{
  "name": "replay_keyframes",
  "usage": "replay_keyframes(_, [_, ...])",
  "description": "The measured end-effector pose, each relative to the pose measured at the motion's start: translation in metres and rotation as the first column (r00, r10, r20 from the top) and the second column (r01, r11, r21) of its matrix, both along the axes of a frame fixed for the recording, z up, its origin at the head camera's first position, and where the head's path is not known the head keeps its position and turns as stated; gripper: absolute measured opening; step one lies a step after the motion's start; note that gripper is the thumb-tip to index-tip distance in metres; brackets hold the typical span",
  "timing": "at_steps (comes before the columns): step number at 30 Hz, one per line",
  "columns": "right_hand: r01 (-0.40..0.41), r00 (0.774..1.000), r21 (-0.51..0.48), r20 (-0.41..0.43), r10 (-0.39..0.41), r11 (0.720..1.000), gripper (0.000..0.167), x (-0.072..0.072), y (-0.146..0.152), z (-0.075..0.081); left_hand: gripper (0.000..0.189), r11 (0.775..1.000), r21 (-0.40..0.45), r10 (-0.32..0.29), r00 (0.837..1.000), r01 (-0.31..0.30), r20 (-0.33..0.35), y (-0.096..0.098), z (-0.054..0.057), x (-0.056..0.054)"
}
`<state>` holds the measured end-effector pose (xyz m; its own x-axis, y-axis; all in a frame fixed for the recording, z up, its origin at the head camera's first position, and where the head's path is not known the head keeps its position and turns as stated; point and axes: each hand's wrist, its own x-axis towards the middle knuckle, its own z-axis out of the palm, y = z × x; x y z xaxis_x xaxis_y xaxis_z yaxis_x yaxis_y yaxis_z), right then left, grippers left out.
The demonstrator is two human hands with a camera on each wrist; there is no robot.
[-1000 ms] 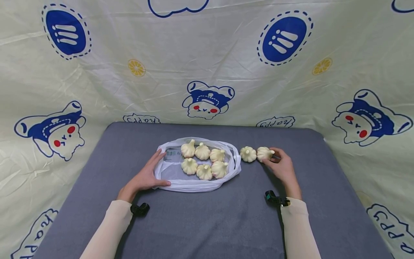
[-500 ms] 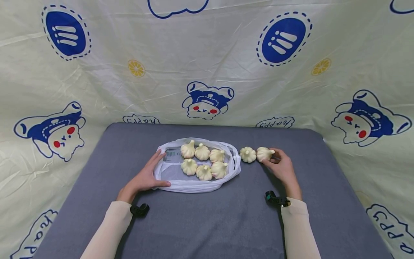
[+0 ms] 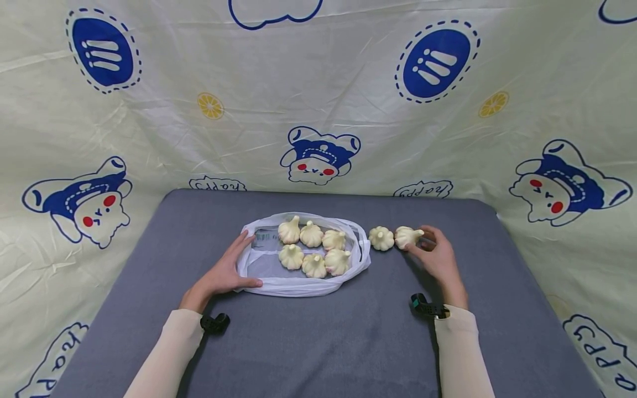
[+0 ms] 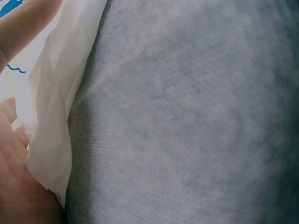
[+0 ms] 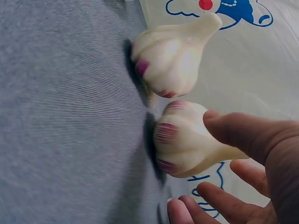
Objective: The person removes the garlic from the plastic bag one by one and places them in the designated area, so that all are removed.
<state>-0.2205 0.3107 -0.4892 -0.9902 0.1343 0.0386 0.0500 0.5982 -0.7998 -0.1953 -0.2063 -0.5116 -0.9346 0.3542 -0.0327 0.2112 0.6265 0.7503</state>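
Note:
A white plastic bag (image 3: 308, 286), its mouth spread wide, lies on the table with several garlic bulbs (image 3: 291, 256) inside in two rows. My left hand (image 3: 225, 271) rests against the bag's left end, thumb along the near rim and fingers spread along the side. In the left wrist view, the bag's wall (image 4: 58, 93) covers part of that hand. Right of the bag, one garlic bulb (image 3: 381, 238) stands beside another garlic bulb (image 5: 182, 140). My right hand (image 3: 438, 257) is at this outer bulb, thumb tip overlapping it in the right wrist view, other fingers spread apart from it.
The grey cloth-covered table (image 3: 318, 354) extends around the bag. A patterned curtain (image 3: 318, 72) hangs behind the table and along its sides. A black camera (image 3: 215, 323) is strapped to the left wrist and another camera (image 3: 423, 304) to the right.
My right hand has shifted slightly to the right and its fingers have loosened from the outer garlic bulb, which stays about where it was. The left hand and bag have not moved.

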Motion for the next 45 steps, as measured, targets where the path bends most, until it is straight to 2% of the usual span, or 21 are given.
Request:
replay_keyframes(8, [-0.008, 1.0, 0.079, -0.011, 0.009, 0.997, 0.091, 0.005, -0.002, 0.02, 0.116, 1.0, 0.005, -0.003, 1.0, 0.003, 0.002, 0.0, -0.001, 0.0])
replay_keyframes(14, [-0.036, 0.997, 0.146, -0.058, 0.045, 0.989, 0.099, 0.011, -0.013, 0.039, 0.118, 1.0, 0.008, -0.005, 1.0, 0.005, -0.007, 0.0, -0.001, 0.0])
replay_keyframes(20, [-0.074, 0.991, 0.088, -0.103, 0.083, 0.993, 0.098, 0.015, -0.035, 0.059, 0.119, 1.0, 0.008, -0.001, 1.0, 0.001, -0.003, -0.001, -0.001, -0.001])
replay_keyframes(27, [-0.153, 0.984, 0.004, -0.096, 0.152, 0.988, 0.098, 0.012, -0.067, 0.073, 0.119, 1.0, 0.008, 0.002, 1.0, -0.002, 0.002, 0.0, -0.001, -0.001])
replay_keyframes(34, [-0.29, 0.954, -0.021, -0.088, 0.287, 0.957, 0.096, 0.006, -0.101, 0.079, 0.12, 1.0, 0.007, 0.004, 1.0, -0.004, 0.011, 0.0, -0.002, -0.002])
replay_keyframes(45, [-0.462, 0.887, -0.079, -0.037, 0.461, 0.883, 0.093, 0.001, -0.147, 0.083, 0.119, 1.0, 0.011, 0.004, 1.0, -0.004, 0.015, -0.001, -0.002, -0.002])
